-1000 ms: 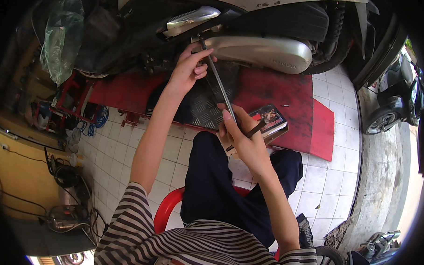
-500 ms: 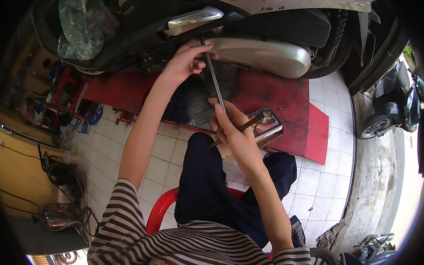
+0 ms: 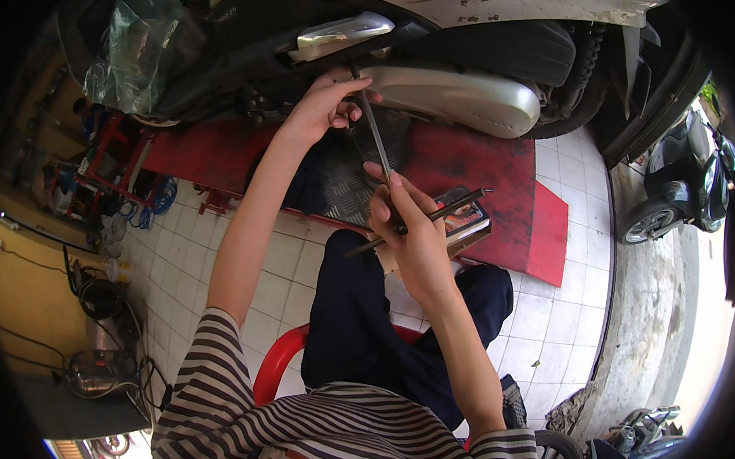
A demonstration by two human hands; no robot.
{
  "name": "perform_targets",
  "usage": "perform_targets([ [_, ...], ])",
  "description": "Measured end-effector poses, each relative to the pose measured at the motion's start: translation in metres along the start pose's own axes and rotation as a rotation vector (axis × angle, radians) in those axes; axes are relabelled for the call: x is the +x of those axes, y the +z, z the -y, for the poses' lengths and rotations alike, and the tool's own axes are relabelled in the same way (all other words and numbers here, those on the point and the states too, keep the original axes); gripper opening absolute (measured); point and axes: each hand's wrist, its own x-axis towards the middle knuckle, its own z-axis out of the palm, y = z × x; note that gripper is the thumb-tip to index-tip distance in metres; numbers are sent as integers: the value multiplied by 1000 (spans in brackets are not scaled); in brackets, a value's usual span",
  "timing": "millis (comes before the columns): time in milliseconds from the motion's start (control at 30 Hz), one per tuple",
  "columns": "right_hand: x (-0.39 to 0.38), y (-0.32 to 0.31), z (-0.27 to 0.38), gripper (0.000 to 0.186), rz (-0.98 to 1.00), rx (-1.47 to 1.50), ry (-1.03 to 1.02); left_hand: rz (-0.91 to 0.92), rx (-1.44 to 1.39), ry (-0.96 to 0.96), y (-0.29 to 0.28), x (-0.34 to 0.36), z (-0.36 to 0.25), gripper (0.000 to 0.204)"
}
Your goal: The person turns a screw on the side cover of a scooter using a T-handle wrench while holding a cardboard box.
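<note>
One long T-shaped tool (image 3: 377,137) slanted up to the side of the motorbike (image 3: 469,99). My right hand (image 3: 416,239) was closed around it where the rod met the crossbar (image 3: 465,202), maybe because that was the easy place to turn or push it. My left hand (image 3: 317,110) was half curled and touched the rod near its far end, perhaps to keep it steady. I couldn't tell if those fingers squeezed it.
</note>
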Motion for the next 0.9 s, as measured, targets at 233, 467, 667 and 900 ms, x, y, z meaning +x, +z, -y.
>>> perform_targets([
  [233, -2, 6, -4, 46, -46, 61, -13, 24, 2, 20, 1, -4, 0, 22],
  [467, 1, 4, -3, 45, -40, 154, -35, 32, -32, 26, 0, -7, 0, 21],
  [667, -1, 11, -6, 44, 9, 336, -39, 38, -94, 19, -3, -6, 1, 21],
  [900, 5, 5, -15, 45, 55, 215, -63, 39, -148, 46, -6, -5, 9, 22],
])
